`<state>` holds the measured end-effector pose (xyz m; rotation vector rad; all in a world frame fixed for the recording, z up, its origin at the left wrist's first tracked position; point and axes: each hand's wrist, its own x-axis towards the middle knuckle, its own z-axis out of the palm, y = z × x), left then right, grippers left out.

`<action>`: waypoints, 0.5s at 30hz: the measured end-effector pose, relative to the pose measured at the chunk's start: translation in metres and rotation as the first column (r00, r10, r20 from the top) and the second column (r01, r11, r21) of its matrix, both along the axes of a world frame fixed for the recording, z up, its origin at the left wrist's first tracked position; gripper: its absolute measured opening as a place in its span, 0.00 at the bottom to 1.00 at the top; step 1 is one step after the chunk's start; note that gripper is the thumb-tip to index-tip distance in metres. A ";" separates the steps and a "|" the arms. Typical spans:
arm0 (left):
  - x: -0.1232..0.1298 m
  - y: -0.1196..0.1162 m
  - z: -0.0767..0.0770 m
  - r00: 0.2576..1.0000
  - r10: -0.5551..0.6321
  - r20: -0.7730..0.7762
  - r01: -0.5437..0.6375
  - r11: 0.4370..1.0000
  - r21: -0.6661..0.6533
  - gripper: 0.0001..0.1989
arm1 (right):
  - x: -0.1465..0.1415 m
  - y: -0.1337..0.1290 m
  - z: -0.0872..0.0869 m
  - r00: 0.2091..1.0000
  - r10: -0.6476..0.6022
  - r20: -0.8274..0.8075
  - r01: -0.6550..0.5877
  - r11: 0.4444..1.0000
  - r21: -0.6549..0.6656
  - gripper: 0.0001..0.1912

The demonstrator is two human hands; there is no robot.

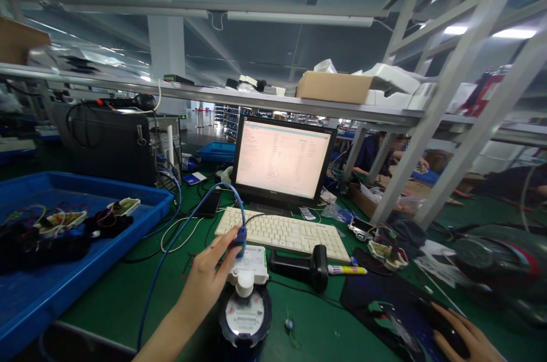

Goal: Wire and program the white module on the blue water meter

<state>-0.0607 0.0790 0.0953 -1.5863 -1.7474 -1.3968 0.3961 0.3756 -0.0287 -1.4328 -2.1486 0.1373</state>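
My left hand (pixel 211 265) has its fingers closed round the plug (pixel 241 239) of a blue cable (pixel 188 225), which loops up and back down to the table. The plug stands at the top of a white plastic box (pixel 255 265) with a round white knob; whether it is fully seated I cannot tell. Just below the box is a round black device (pixel 245 313) with a pale labelled face. At the lower right, my right hand (pixel 468 336) rests round a black computer mouse (pixel 444 328) on a dark mat (pixel 371 293).
A lit monitor (pixel 284 159) stands behind a cream keyboard (pixel 286 231). Nearby lie a black barcode scanner (pixel 299 268) and a yellow marker (pixel 348 270). At left is a blue tray (pixel 141 202) with wired parts. A shelf crosses above; another person (pixel 371 154) sits beyond its posts.
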 end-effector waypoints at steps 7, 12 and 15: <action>-0.001 0.000 0.001 1.000 0.002 0.004 -0.002 1.000 -0.010 0.18 | 0.001 -0.001 0.000 1.000 0.003 -0.018 -0.002 0.999 0.051 0.35; 0.000 -0.001 0.001 1.000 -0.007 0.006 0.007 1.000 0.002 0.18 | -0.001 -0.006 0.005 1.000 0.003 -0.020 -0.002 0.999 0.046 0.35; 0.000 -0.001 0.000 1.000 -0.005 0.013 0.005 1.000 0.000 0.17 | -0.002 -0.006 0.006 1.000 -0.003 -0.011 0.004 1.000 0.022 0.37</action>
